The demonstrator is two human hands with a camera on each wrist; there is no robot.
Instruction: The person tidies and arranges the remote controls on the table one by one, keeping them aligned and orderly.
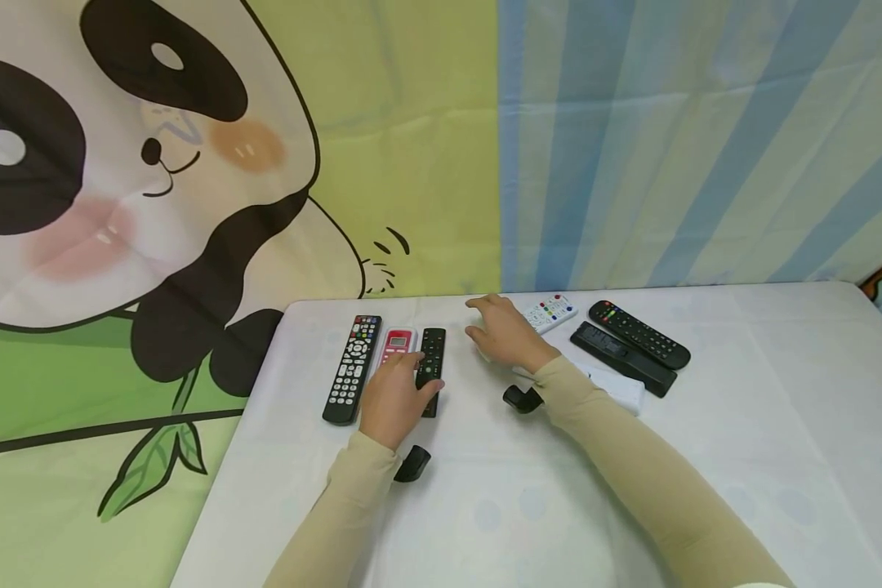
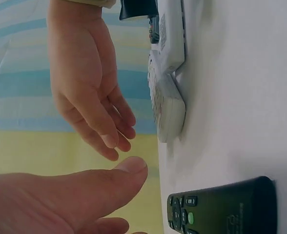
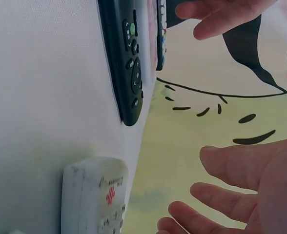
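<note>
Presently, left row: three remotes are laid nearly side by side on the white table (image 1: 478,490); the big-button remote (image 1: 351,371) is set outermost, the red-fronted remote (image 1: 398,336) between, the slim black remote (image 1: 432,347) innermost.
Right cluster: the white remote (image 1: 551,313) is placed slantwise near the far edge; the long black remote (image 1: 639,333) and the dark remote (image 1: 621,358) are laid close alongside each other, both angled. A white item (image 1: 623,392) is partly covered by the right forearm; its kind cannot be told.
Done, as judged: the left row looks largely set, its three pieces being pointed much the same way.
Left over, as judged: the right cluster looks less ordered, its pieces being turned at differing angles; whether further handling is due there cannot be told.
Left hand: the hand (image 1: 395,400) is held over the near part of the red-fronted remote, fingers directed toward the far edge, thumb angled out across the slim black remote. In the right wrist view a gap is seen between its fingers and the row.
Left grip: nothing seen held; thumb set apart from the fingers.
Right hand: this hand (image 1: 513,333) is reached in from the lower right, held above the table just beside the white remote, fingers directed leftward.
Right grip: nothing held; thumb and fingers well spread, as shown in the right wrist view.
</note>
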